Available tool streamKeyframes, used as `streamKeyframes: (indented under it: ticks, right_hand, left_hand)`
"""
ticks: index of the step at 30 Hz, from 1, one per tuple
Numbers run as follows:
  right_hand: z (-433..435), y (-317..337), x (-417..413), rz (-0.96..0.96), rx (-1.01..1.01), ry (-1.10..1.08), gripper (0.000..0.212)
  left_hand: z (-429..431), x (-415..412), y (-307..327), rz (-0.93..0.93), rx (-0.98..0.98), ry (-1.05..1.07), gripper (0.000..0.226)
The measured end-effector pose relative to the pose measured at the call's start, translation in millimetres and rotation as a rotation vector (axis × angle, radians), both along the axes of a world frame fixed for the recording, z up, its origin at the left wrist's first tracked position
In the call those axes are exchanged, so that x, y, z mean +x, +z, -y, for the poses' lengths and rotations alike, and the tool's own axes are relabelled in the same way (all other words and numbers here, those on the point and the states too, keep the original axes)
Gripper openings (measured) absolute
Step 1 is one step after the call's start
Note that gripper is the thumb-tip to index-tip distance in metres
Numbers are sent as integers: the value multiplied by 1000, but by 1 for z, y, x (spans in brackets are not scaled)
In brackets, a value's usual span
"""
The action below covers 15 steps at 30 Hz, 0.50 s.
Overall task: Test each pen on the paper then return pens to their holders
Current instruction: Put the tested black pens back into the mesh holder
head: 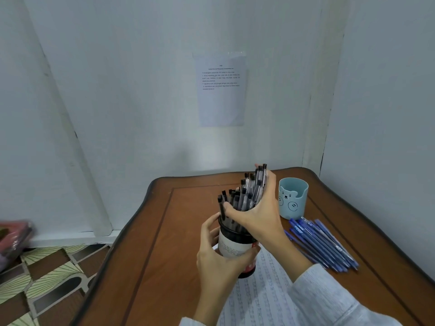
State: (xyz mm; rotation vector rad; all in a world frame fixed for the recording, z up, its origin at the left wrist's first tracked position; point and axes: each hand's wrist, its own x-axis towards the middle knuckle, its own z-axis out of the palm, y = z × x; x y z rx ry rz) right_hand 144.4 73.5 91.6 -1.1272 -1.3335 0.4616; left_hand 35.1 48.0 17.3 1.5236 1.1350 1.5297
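Note:
My left hand [217, 252] grips a tall black-rimmed white holder [233, 247] standing on the lined paper [263, 300]. Several black-capped clear pens [244, 194] stick out of that holder, and my right hand [259, 208] is wrapped around the bundle just above the rim. A light blue bear-face holder [292, 198] stands empty to the right. Several blue pens [322, 245] lie in a loose row on the table in front of it.
The brown wooden table [164, 255] fills a corner between white walls. A printed sheet [221, 90] is taped to the back wall. Patterned floor [47, 278] shows at lower left, with a blurred pink object [14, 238] at the left edge.

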Motion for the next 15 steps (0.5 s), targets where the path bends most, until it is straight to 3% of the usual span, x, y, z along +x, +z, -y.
streamKeyframes:
  ticks: [5,8,15]
  right_hand:
    - [0,18,10,-70,-46,181,95]
    - [-2,25,17,-36,-59,154,99]
    - [-4,19,-1,132,87,-19,51]
  left_hand:
    - [-8,-1,7,57,-30,8,87]
    - [-10,-4,7,48,-21,50,87]
    - [-8,-5,9,39,17,15,89]
